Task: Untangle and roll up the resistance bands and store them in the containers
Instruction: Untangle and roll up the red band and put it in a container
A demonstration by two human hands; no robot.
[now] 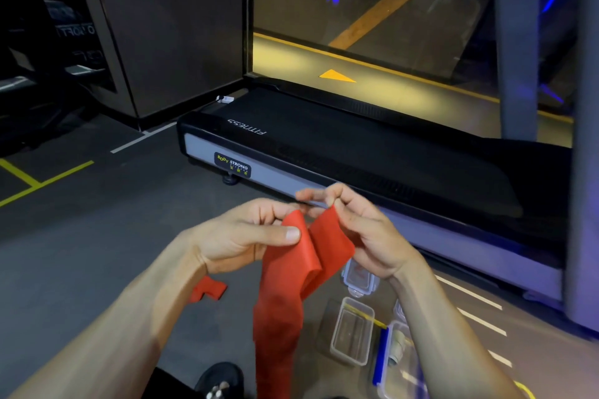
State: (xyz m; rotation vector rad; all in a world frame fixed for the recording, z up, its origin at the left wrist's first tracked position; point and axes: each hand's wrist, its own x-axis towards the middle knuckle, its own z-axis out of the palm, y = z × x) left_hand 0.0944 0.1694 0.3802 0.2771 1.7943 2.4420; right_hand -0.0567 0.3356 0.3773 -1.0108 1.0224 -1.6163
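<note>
While both hands are raised in the near middle of the view, they hold the top of a red resistance band [293, 275] between them. Left hand [246, 233] pinches the band's left fold with thumb laid flat on it; right hand [363, 230] pinches the right edge between thumb and fingertips. From there the band hangs down toward the gray floor [97, 253]. A small red piece [209, 290] lies on the floor at the left. Right of the band sit an open clear container [351, 332], a clear lid [359, 277] and a blue-clipped container [393, 363]. Beyond stands a black treadmill [356, 152].
</note>
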